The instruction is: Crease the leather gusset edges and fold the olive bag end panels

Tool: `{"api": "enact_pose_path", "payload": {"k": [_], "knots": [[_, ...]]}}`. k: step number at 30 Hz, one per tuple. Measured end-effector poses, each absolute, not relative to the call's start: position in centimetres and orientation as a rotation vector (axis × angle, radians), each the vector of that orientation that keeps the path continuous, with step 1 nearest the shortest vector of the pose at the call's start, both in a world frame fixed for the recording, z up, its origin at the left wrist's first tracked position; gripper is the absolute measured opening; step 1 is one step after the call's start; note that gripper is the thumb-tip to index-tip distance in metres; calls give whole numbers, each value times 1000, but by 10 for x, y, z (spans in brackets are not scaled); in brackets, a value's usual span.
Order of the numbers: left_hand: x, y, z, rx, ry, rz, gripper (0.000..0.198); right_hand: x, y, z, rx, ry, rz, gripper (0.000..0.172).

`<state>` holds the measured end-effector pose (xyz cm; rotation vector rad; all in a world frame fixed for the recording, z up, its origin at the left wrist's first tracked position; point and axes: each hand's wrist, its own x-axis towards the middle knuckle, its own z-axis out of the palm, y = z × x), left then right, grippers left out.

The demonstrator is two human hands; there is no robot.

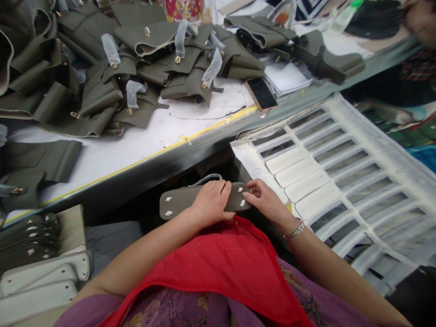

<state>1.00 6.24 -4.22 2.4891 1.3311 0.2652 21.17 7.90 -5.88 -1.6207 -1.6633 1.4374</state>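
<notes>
In front of my red apron, an olive-grey bag base [177, 205] with rounded ends lies between my hands, its long side running left to right. Small white diamond-shaped pieces sit in pairs near both of its ends. My left hand [211, 200] grips it across the middle, the thumb along the near edge. At the right end my right hand [260, 197] pinches its edge, thumb on top beside the white pieces. Behind the base a thin loop [208, 178] wrapped in clear plastic sticks up. What lies underneath the base is hidden.
Olive bag bodies [98, 86] with gold clasps are heaped on the white worktable [112, 156]. A phone [261, 94] lies at its edge. To the right stands a slatted rack [344, 181] bearing white strips. White and dark panels [41, 290] are stacked at lower left. Another person's hand [420, 20] shows at upper right.
</notes>
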Motion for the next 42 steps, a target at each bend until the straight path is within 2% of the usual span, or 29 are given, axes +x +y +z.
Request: {"api": "enact_pose_path", "payload": {"k": [3, 7, 13, 16, 18, 20, 23, 26, 30, 34, 39, 42], "knots": [[7, 59, -42, 2544, 1283, 257, 77, 210, 77, -57, -1619, -1682, 1407, 26], [4, 56, -42, 2608, 1195, 215, 66, 207, 74, -56, -1624, -1649, 1407, 27], [12, 54, -33, 2589, 1263, 154, 61, 211, 73, -57, -1611, -1676, 1420, 30], [1, 46, -24, 2564, 1267, 226, 65, 224, 78, -54, -1612, -1714, 1506, 40], [-19, 34, -21, 2508, 1351, 421, 67, 229, 86, -47, -1681, -1801, 1290, 52], [-46, 16, -23, 2318, 1632, 724, 56, 223, 93, -37, -1632, -1989, 923, 61], [-91, -11, -31, 1700, 2123, 1010, 31, 184, 96, -18, -1263, -2373, 509, 68], [-123, -23, -42, 1158, 2099, 966, 26, 120, 89, -13, -875, -2667, 483, 76], [-140, -19, -52, 900, 1847, 970, 30, 51, 80, -26, -722, -2847, 534, 85], [-148, -13, -55, 874, 1797, 967, 29, 25, 76, -36, -761, -2895, 520, 83], [-159, -10, -57, 858, 1716, 926, 29, 14, 71, -35, -823, -2861, 501, 62], [-166, -7, -56, 916, 1674, 892, 27, 9, 70, -35, -844, -2873, 473, 58]]}}
